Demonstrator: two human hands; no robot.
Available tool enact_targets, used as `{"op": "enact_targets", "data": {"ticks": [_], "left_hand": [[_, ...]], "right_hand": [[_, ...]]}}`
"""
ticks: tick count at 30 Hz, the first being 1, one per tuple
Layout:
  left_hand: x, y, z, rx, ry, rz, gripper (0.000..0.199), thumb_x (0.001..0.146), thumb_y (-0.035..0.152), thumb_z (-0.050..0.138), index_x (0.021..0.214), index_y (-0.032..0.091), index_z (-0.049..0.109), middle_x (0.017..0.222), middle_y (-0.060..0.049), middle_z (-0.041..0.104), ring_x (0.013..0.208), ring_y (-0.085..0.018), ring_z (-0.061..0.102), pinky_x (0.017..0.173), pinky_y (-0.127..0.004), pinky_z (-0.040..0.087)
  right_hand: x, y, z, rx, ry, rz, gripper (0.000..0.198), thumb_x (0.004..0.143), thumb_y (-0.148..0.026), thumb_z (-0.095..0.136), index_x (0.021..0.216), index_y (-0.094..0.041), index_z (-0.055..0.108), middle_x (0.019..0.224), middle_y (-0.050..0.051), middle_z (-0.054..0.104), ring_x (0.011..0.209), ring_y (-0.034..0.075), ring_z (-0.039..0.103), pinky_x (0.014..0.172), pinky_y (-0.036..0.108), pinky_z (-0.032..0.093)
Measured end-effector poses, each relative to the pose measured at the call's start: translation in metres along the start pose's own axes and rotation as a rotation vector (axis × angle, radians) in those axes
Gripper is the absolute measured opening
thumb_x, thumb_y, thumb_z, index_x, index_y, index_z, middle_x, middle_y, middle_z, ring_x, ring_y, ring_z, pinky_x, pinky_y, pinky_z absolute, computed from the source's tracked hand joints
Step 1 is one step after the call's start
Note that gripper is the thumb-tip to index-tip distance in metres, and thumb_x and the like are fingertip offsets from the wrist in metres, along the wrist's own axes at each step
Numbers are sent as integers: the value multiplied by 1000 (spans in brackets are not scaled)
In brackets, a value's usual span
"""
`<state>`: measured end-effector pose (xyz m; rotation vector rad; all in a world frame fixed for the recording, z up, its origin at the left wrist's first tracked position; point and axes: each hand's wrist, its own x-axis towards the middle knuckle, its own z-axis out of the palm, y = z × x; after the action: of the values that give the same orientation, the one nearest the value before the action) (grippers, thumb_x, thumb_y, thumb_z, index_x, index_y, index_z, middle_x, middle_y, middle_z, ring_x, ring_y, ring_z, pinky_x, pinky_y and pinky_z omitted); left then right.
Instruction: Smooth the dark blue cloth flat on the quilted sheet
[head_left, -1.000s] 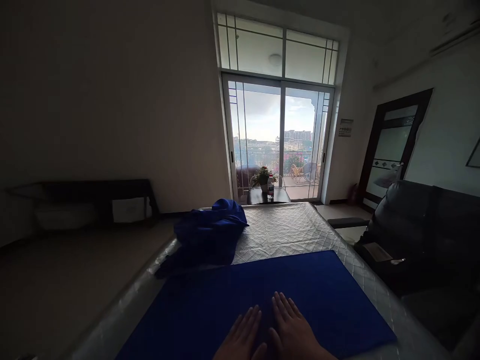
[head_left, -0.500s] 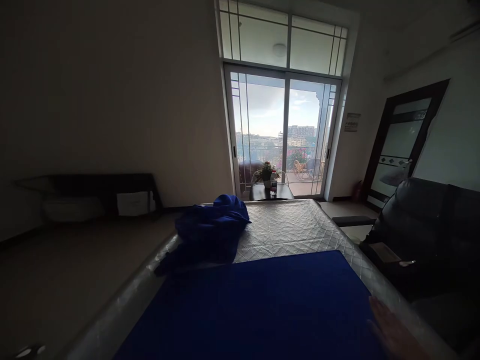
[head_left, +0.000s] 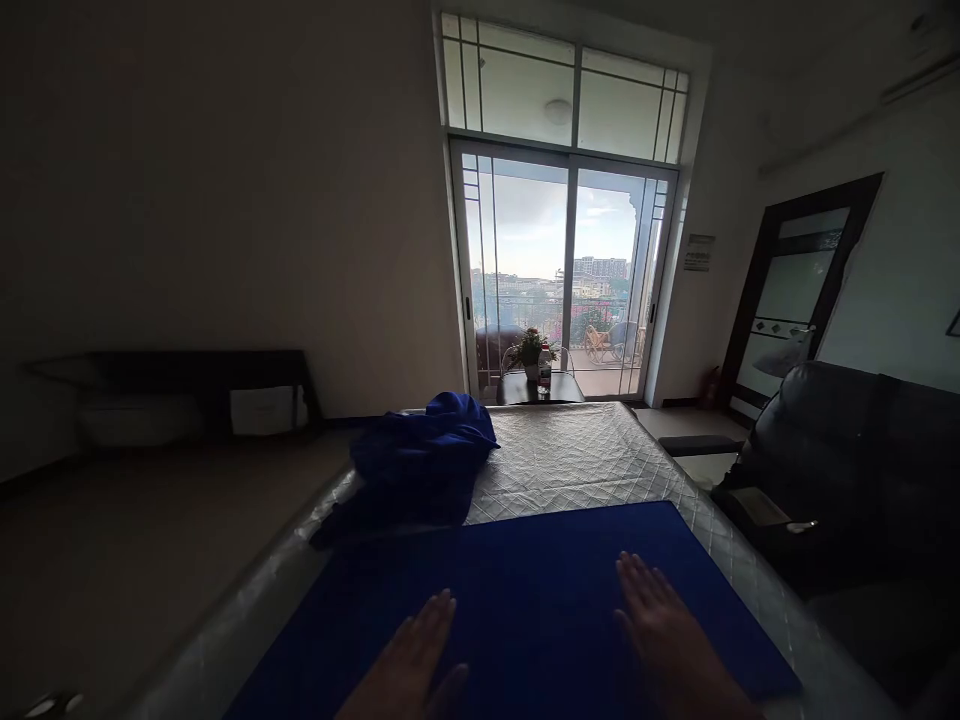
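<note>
On blue cloth (head_left: 540,590), left hand (head_left: 409,660) and right hand (head_left: 664,630) flat, wrists cut off

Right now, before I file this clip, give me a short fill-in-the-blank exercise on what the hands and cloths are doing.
1. Both hands, left hand and right hand, lie flat and ____ on the spread blue cloth.
2. The crumpled blue cloth heap lies nearer the ____ hand.
3. The spread cloth lies on a ____ grey mattress.

Missing words: apart; left; quilted
</note>
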<state>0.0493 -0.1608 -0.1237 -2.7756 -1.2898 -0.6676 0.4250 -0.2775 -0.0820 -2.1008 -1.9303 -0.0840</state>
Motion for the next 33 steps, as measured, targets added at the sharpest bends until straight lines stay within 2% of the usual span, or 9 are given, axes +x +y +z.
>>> {"op": "enact_targets", "data": {"ticks": [2, 3, 6, 9, 12, 21, 25, 29, 33], "left_hand": [[34, 46, 4, -67, -145, 44, 65, 99, 63, 36, 154, 28, 37, 160, -4, 39, 147, -29, 44, 121, -46, 43], [50, 66, 8, -90, -151, 65, 66, 100, 62, 36, 155, 26, 38, 161, -6, 38, 148, -29, 41, 123, -47, 40], [80, 97, 26, -125, -156, 80, 66, 101, 58, 32, 156, 21, 39, 161, -9, 38, 150, -30, 37, 124, -48, 36], [84, 94, 49, -133, -213, 76, 66, 101, 57, 27, 156, 21, 37, 162, -10, 34, 151, -29, 34, 124, -48, 35], [79, 82, 63, -149, -227, 92, 66, 101, 58, 28, 158, 26, 32, 164, -6, 30, 153, -26, 28, 127, -47, 31], [81, 77, 66, -195, -222, 78, 68, 99, 59, 36, 159, 30, 21, 165, -2, 24, 153, -28, 27, 127, -47, 30], [82, 85, 53, -199, -260, 54, 72, 100, 62, 30, 159, 22, 24, 166, -5, 23, 155, -28, 25, 128, -47, 26], [79, 96, 43, -145, -230, 44, 73, 100, 64, 28, 158, 20, 32, 164, -8, 29, 153, -28, 29, 127, -45, 30], [60, 62, 48, -58, -169, 46, 73, 98, 66, 34, 156, 21, 40, 162, -8, 38, 149, -29, 39, 124, -44, 37]], "right_hand": [[20, -50, 1, 89, -79, -116, 65, 103, -50, 30, 158, -16, 37, 165, 9, 31, 154, 27, 30, 128, 50, 29], [29, -67, 6, 121, -94, -159, 64, 103, -49, 33, 157, -15, 37, 164, 10, 30, 154, 28, 30, 128, 50, 29], [46, -89, 32, 166, -110, -236, 61, 104, -47, 30, 161, -24, 28, 165, 4, 25, 155, 26, 25, 128, 49, 27], [54, -82, 63, 172, -144, -244, 59, 105, -50, 24, 161, -39, 8, 165, -6, 14, 156, 23, 20, 129, 48, 25], [57, -71, 81, 168, -157, -235, 61, 105, -53, 23, 154, -44, -11, 164, -11, 4, 156, 22, 15, 130, 47, 22], [60, -68, 93, 172, -118, -241, 65, 106, -55, 20, 142, -45, -32, 162, -11, -5, 156, 22, 12, 130, 50, 24], [57, -72, 86, 193, -122, -235, 63, 106, -52, 22, 149, -46, -24, 164, -12, 0, 157, 22, 14, 130, 50, 23], [51, -82, 64, 214, -137, -199, 62, 105, -52, 24, 163, -35, 10, 168, -3, 13, 157, 24, 17, 130, 50, 21], [38, -60, 39, 202, -134, -85, 72, 101, -58, 33, 160, -15, 32, 167, 10, 24, 157, 29, 21, 130, 50, 22]]}}
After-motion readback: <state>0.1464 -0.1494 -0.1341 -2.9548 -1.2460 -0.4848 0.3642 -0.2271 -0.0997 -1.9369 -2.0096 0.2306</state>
